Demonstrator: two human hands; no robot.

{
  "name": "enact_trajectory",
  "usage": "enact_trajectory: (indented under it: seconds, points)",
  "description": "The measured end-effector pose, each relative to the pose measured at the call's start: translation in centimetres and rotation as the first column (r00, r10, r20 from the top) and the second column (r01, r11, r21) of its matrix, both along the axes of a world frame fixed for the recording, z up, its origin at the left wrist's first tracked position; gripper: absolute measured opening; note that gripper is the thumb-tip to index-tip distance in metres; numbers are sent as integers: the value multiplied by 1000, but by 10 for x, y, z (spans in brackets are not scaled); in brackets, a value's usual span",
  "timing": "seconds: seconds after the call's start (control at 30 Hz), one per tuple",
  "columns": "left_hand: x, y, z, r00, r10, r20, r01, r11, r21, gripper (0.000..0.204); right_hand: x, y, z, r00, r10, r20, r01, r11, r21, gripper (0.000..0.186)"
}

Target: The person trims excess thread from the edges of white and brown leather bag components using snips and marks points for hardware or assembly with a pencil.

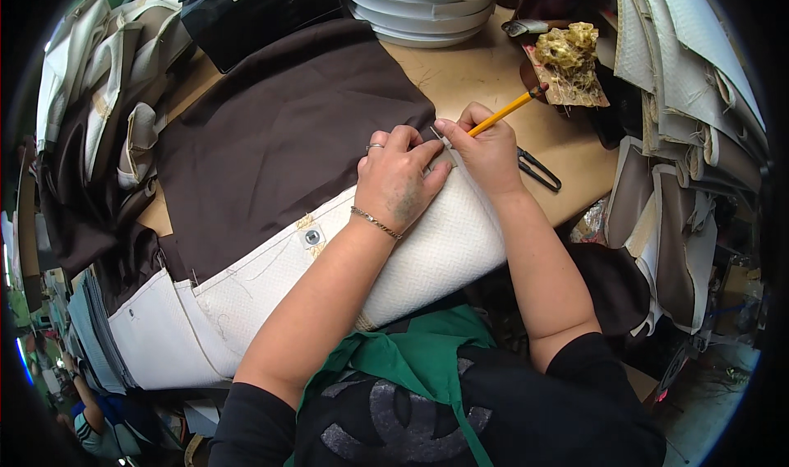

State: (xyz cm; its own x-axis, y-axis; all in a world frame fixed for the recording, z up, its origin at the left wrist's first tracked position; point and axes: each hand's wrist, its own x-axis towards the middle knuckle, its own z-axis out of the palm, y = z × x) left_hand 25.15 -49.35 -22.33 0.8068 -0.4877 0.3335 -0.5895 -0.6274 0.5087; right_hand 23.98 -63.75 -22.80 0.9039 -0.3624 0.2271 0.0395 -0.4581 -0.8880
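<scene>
Your left hand (400,184) flat on soft, limp white fabric (427,257); right hand (486,148) clamped on pencil (501,115). Pin fabric beside fingertips.

The fabric panel (279,138) lies on the table (477,73). Scissors (538,169) lie right of it. Stacked plates (427,11) stand behind it.

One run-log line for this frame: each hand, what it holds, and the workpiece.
left hand: pressing flat on white textured panel | right hand: holding yellow pencil, tip at panel seam | brown fabric: spread on table | snips: idle beside hand
</scene>
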Motion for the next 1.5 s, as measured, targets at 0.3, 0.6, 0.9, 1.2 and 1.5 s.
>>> enact_trajectory:
  seconds: [0.3, 0.6, 0.9, 1.2, 1.5]
  points:
    - [0, 0, -2, 1000, 2, 10, -2, 1000, -10, 23, 0, 2, -3, 999, -23, 47, 25, 999, -42, 33]
    - [-1, -1, -1, 1000, 10, -3, -10, 1000, -15, 24, -2, 2, -1, 999, 10, 43, -8, 999, -49, 31]
    - [-1, -1, 2, 1000, 7, 1, -7, 1000, -25, 23, -8, -15, -1, 980, -76, 183, 38, 978, 206, 35]
    - [0, 0, 1, 999, -1, -40, 1, 1000, 14, 25, -17, -15, 11, 926, 279, -253, -325, 932, -163, 28]
    - [-10, 49, 8, 975, -183, 125, 208, 952, -226, 46, -17, -13, 14, 912, 257, -321, -343, 905, -250, 26]
